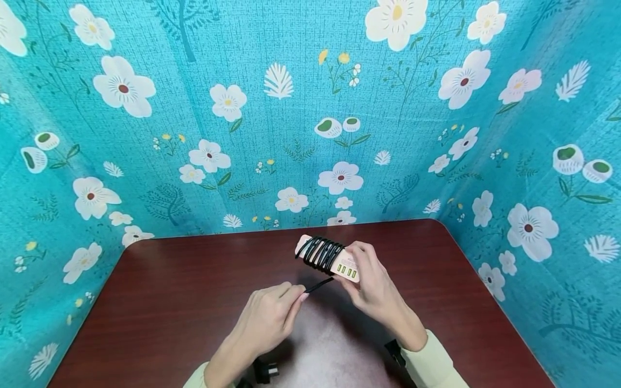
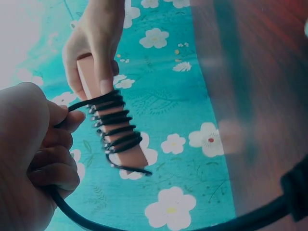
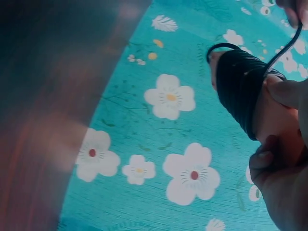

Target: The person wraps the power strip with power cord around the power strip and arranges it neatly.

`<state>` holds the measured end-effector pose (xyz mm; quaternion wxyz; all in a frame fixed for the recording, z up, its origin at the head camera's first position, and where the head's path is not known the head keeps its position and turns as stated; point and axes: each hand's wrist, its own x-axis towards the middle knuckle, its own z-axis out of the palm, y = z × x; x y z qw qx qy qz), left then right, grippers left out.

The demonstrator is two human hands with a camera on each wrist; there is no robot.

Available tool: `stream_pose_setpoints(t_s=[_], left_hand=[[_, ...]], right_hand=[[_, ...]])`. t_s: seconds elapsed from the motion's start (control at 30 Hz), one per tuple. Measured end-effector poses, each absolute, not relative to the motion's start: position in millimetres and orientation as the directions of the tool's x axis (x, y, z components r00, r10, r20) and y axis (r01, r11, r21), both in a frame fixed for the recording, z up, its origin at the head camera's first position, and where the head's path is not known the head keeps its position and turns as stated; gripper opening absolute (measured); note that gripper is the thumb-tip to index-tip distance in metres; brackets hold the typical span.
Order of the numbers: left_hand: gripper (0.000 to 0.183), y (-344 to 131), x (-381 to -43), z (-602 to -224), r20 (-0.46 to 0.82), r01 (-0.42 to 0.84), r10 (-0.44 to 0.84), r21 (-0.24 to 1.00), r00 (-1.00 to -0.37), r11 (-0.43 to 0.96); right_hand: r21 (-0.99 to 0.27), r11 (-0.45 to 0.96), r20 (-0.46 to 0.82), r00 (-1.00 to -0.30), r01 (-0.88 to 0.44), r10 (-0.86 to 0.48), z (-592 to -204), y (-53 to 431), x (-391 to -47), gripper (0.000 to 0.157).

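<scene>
In the head view my right hand (image 1: 375,280) grips one end of a pale pink power strip (image 1: 348,265) with several green USB ports on its side. A black cord (image 1: 322,253) is wound in many turns round the strip's other half. My left hand (image 1: 271,312) pinches the cord's loose length and holds it taut, lower and to the left of the strip. From the curled left fingers (image 2: 57,163) the cord runs on to a black plug (image 2: 296,190) in the left wrist view. The right thumb (image 3: 286,91) presses the strip beside the last turn.
The dark red-brown table (image 1: 184,285) lies below both hands, with a pale glare patch near its front. Behind and beside it hangs a turquoise flowered cloth (image 1: 291,134). The black plug (image 1: 266,372) shows prongs below the left wrist.
</scene>
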<state>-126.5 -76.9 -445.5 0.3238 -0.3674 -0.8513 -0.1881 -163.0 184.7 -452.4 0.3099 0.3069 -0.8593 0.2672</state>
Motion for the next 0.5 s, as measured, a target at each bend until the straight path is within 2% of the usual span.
stream_pose_setpoints(t_s=[0.17,0.33,0.5], left_hand=[[0.029,-81.2,-127.8,-438.4,0.715,0.75,0.511,0.028,-0.477,0.661],[0.036,-83.1,-131.0,-436.9,0.737,0.737,0.545,-0.096,-0.399,0.669],[0.036,-86.1,-135.9,-435.0,0.728,0.725,0.61,-0.231,-0.313,0.649]], right_hand=[[-0.242,0.672,0.685,-0.614,-0.7,-0.392,-448.0,181.5,-160.2,0.069],[-0.212,0.658,0.67,-0.597,-0.723,-0.441,-450.5,178.9,-160.3,0.069],[-0.235,0.64,0.608,-0.624,-0.732,-0.49,-451.9,176.7,-158.7,0.067]])
